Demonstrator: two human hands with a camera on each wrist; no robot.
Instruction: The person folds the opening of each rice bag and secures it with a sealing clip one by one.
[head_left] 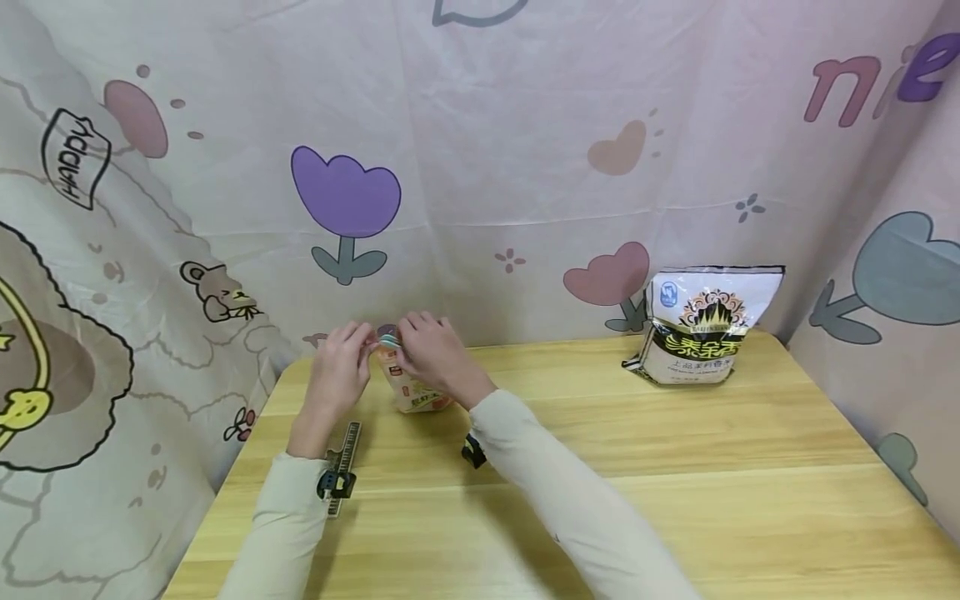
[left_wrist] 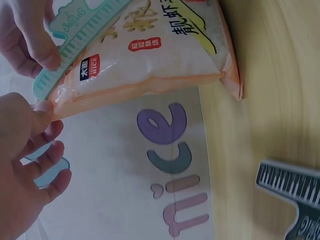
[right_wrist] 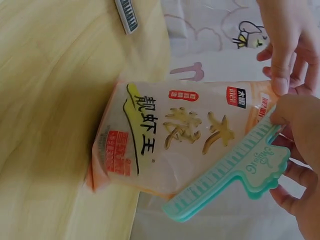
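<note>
A rice bag (head_left: 408, 389), pale with peach edges, stands on the table near the back. My left hand (head_left: 337, 372) pinches one upper corner of it; in the right wrist view the left thumb (right_wrist: 281, 84) lies on the front of that corner. A mint-green bag clip (right_wrist: 227, 170) with a piano-key pattern lies slantwise across the bag's upper part. My right hand (head_left: 438, 358) grips this clip near the left hand, its thumb and fingers around the clip. Whether the clip's arms are fully closed, I cannot tell.
A dark bag clip with piano keys (left_wrist: 295, 185) lies on the table beneath the left forearm. At the back right stands a larger white, black and gold rice bag (head_left: 693, 333). A printed curtain (head_left: 480, 275) hangs behind the wooden table (head_left: 600, 450).
</note>
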